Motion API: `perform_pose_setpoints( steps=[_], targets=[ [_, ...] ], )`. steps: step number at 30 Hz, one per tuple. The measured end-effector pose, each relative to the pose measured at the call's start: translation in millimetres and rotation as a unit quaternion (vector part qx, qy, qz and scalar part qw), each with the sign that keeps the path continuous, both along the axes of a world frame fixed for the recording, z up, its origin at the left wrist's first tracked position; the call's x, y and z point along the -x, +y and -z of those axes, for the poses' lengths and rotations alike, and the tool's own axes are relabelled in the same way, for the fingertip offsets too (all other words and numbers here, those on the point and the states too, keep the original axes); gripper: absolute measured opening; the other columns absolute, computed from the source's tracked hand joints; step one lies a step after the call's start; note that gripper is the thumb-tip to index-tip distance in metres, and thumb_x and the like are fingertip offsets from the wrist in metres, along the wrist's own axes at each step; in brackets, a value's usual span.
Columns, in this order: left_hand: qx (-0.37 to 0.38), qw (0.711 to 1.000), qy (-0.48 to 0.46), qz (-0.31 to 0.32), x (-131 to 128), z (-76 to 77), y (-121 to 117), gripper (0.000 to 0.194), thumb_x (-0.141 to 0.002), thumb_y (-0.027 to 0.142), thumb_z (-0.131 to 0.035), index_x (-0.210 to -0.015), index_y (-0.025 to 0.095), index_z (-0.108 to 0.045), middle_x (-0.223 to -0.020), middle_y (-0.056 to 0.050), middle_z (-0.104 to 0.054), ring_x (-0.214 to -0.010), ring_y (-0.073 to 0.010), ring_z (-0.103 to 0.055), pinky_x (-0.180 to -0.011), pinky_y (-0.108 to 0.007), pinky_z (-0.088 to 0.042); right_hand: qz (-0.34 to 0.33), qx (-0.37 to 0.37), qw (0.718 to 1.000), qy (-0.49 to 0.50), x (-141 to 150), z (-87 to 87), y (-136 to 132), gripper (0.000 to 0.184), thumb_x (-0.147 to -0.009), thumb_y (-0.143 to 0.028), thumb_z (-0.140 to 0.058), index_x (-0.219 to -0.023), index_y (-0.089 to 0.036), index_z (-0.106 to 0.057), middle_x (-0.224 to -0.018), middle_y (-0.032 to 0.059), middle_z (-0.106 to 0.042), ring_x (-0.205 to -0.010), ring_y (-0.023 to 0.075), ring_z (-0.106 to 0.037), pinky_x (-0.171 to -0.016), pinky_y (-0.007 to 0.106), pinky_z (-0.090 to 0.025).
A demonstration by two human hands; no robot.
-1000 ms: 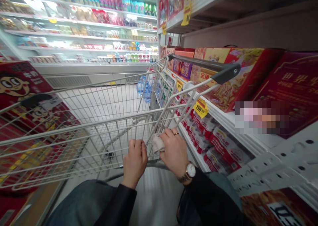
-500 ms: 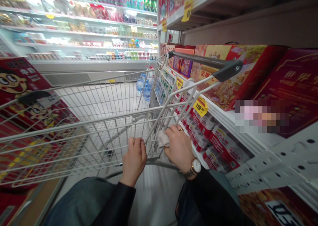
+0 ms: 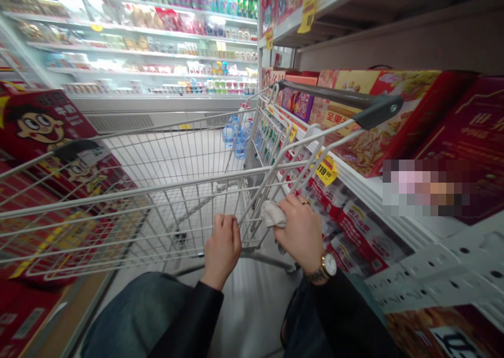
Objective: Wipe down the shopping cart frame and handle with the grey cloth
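Cart (image 3: pixel 205 178) near yellow "119" tag (image 3: pixel 327 170)

"What colour is the cloth (image 3: pixel 273 214)?"
"Greyish white. The cart (image 3: pixel 212 178) is silver-grey, its handle (image 3: pixel 331 94) darker."
"And the sleeves (image 3: pixel 197 316)?"
"Plain black. That price tag (image 3: pixel 326 170) is yellow, black-numbered."

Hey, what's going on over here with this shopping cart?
A person is down low beside a shopping cart, knees bent. Their right hand holds a pale, bunched cloth near the cart's handle end, while their left hand is curled at its wire side. Boxed goods stand on the shelf to the right, and a lit display case is ahead.
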State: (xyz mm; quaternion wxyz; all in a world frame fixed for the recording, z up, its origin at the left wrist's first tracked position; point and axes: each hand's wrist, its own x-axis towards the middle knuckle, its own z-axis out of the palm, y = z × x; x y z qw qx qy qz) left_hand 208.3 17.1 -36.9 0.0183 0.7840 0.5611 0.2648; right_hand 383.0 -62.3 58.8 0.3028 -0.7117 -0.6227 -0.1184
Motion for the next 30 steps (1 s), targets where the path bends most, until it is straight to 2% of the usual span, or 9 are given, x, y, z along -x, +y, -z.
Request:
perform_pose_setpoints(
  steps=[2, 8, 10, 13, 15, 18, 23, 26, 30],
  targets=[
    [0.001, 1.0, 0.002, 0.003, 0, -0.5, 0, 0.024, -0.106, 0.032, -0.033, -0.109, 0.021, -0.054, -0.105, -0.005, -0.05, -0.066, -0.0138, -0.051, -0.056, -0.028, -0.025, -0.004, -0.024, 1.0, 0.013, -1, 0.8, 1, 0.013, -0.079, -0.013, -0.064, -0.086, -0.024, -0.066, -0.092, 0.0041, -0.064, -0.097, 0.0243, -0.055, -0.074, 0.034, -0.043],
    [0.001, 1.0, 0.005, -0.002, -1, 0.9, -1, 0.025, -0.106, 0.032, -0.033, -0.108, 0.02, -0.054, -0.105, -0.006, -0.05, -0.063, -0.0131, -0.049, -0.054, -0.028, -0.024, 0.019, -0.276, 0.959, 0.053, -20, -10.5, -9, 0.039, -0.078, -0.013, -0.064, -0.114, -0.024, -0.068, -0.104, 0.0055, -0.066, -0.1, 0.0254, -0.057, -0.091, 0.041, -0.047],
    [-0.002, 1.0, 0.0, -0.002, -1, 2.0, -1, 0.024, -0.106, 0.032, -0.033, -0.108, 0.02, -0.054, -0.105, -0.006, -0.05, -0.063, -0.0133, -0.049, -0.054, -0.028, -0.025, 0.02, -0.252, 0.966, 0.047, -19, -12.1, -10, 0.033, -0.079, -0.014, -0.064, -0.11, -0.024, -0.069, -0.1, 0.0052, -0.066, -0.098, 0.0252, -0.057, -0.089, 0.04, -0.047],
    [-0.002, 1.0, -0.003, 0.001, -1, 3.4, -1, 0.024, -0.106, 0.032, -0.033, -0.109, 0.02, -0.054, -0.105, -0.006, -0.05, -0.063, -0.0134, -0.05, -0.054, -0.028, -0.025, 0.008, -0.125, 0.991, 0.042, -13, -12.6, -8, 0.018, -0.081, -0.014, -0.064, -0.095, -0.025, -0.07, -0.091, 0.0034, -0.065, -0.095, 0.0243, -0.057, -0.082, 0.036, -0.046],
    [0.001, 1.0, -0.005, 0.001, -1, 3.9, -1, 0.024, -0.106, 0.032, -0.033, -0.109, 0.02, -0.053, -0.106, -0.006, -0.05, -0.064, -0.0135, -0.05, -0.054, -0.028, -0.024, -0.008, -0.085, 0.995, 0.049, -10, -13.4, -6, 0.015, -0.081, -0.014, -0.064, -0.09, -0.025, -0.07, -0.09, 0.0028, -0.066, -0.094, 0.0237, -0.058, -0.081, 0.035, -0.046],
    [0.004, 1.0, -0.008, -0.001, -1, 4.1, -1, 0.024, -0.106, 0.032, -0.032, -0.109, 0.021, -0.053, -0.106, -0.006, -0.049, -0.064, -0.0137, -0.049, -0.054, -0.029, -0.024, -0.009, -0.162, 0.984, 0.071, -15, -15.7, -6, 0.025, -0.08, -0.011, -0.064, -0.099, -0.026, -0.072, -0.094, 0.0029, -0.067, -0.096, 0.0233, -0.059, -0.086, 0.037, -0.047],
    [0.001, 1.0, -0.011, 0.002, -1, 4.9, 0, 0.024, -0.106, 0.032, -0.031, -0.109, 0.021, -0.052, -0.105, -0.005, -0.048, -0.066, -0.0141, -0.049, -0.055, -0.028, -0.024, 0.019, -0.354, 0.933, 0.064, -31, -19.0, -8, 0.035, -0.08, -0.013, -0.064, -0.112, -0.025, -0.069, -0.106, 0.006, -0.067, -0.102, 0.0255, -0.061, -0.096, 0.045, -0.046],
    [0.001, 1.0, -0.012, 0.0, -2, 5.1, 0, 0.024, -0.106, 0.033, -0.031, -0.109, 0.021, -0.052, -0.105, -0.005, -0.048, -0.066, -0.0141, -0.049, -0.055, -0.028, -0.024, 0.014, -0.344, 0.938, 0.049, -30, -19.7, -7, 0.034, -0.08, -0.013, -0.064, -0.112, -0.026, -0.068, -0.105, 0.0059, -0.068, -0.101, 0.0255, -0.061, -0.095, 0.045, -0.046],
    [0.0, 1.0, -0.014, 0.0, -2, 5.3, 0, 0.023, -0.106, 0.032, -0.033, -0.108, 0.021, -0.052, -0.105, -0.005, -0.048, -0.065, -0.014, -0.048, -0.055, -0.028, -0.024, -0.038, -0.24, 0.969, 0.031, -21, -19.8, -3, 0.033, -0.076, -0.01, -0.066, -0.106, -0.024, -0.07, -0.095, 0.0037, -0.067, -0.094, 0.0235, -0.059, -0.086, 0.039, -0.048]
  ],
)
